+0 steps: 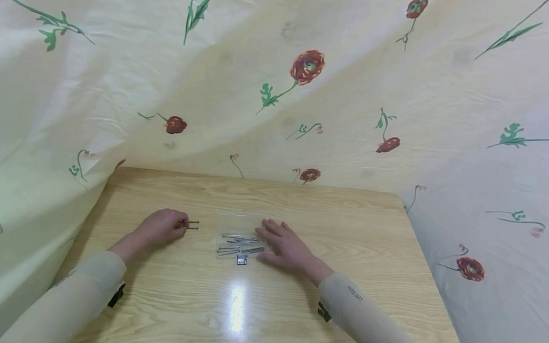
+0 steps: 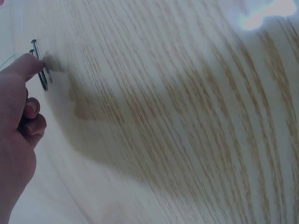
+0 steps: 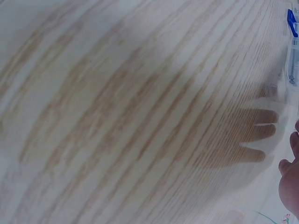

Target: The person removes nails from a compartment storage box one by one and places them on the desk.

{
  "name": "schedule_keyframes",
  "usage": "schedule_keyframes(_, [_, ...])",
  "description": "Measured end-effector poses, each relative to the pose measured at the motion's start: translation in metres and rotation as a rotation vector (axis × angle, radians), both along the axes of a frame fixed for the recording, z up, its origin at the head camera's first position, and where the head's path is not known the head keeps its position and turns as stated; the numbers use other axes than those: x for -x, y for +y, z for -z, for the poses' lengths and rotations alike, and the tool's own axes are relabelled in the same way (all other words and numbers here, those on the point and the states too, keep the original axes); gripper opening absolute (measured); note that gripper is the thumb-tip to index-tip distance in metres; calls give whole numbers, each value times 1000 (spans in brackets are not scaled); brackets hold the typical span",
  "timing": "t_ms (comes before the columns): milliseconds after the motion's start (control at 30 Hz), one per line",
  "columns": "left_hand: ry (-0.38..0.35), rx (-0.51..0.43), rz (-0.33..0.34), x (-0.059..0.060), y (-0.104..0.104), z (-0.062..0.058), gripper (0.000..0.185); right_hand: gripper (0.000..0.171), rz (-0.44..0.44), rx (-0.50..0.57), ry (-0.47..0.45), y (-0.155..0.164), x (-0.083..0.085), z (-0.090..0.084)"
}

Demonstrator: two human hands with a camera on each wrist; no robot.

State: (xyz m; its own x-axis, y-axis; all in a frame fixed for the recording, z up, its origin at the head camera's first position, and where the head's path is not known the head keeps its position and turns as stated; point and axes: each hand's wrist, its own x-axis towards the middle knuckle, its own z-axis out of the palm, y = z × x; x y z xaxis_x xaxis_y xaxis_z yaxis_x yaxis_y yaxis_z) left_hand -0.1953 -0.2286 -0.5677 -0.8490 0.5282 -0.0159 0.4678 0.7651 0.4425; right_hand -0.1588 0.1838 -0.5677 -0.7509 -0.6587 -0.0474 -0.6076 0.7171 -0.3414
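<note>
The left hand [image 1: 162,226] rests on the light wood-grain table [image 1: 267,306], fingers curled, pinching two thin dark metal nails [image 1: 191,224] between thumb and forefinger; the nails project toward the centre of the table, parallel to each other and close to the surface. In the left wrist view the same two nails [image 2: 41,65] show their round heads uppermost at the thumb tip, and whether their points touch the wood cannot be told. Just to the right of the nails lies a small clear plastic box [image 1: 239,237], flat on the table, holding a loose batch of similar nails [image 1: 241,244] lying mostly crosswise; a small dark clasp sits at its near edge. The right hand [image 1: 283,244] lies flat beside the box with fingers straight and slightly spread, fingertips at the right wall of the box, holding nothing. In the right wrist view only a fingertip edge and the box corner with a blue part [image 3: 292,23] are seen. A narrow strip of bare wood separates the nails from the box. Bare table surface extends from the hands to the near edge, behind the box to the far edge, and to the right edge. A cream fabric printed with red flowers [image 1: 306,90] encloses the table at the left, rear and right edges.
</note>
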Motion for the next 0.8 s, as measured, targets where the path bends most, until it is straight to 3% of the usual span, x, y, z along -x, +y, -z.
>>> schedule_keyframes(600, [14, -30, -4, -2, 3, -3, 6, 76, -4, 22, 12, 1, 0, 1])
schedule_keyframes(800, [38, -69, 56, 2, 18, -18, 6, 77, -4, 12, 7, 2, 1, 1])
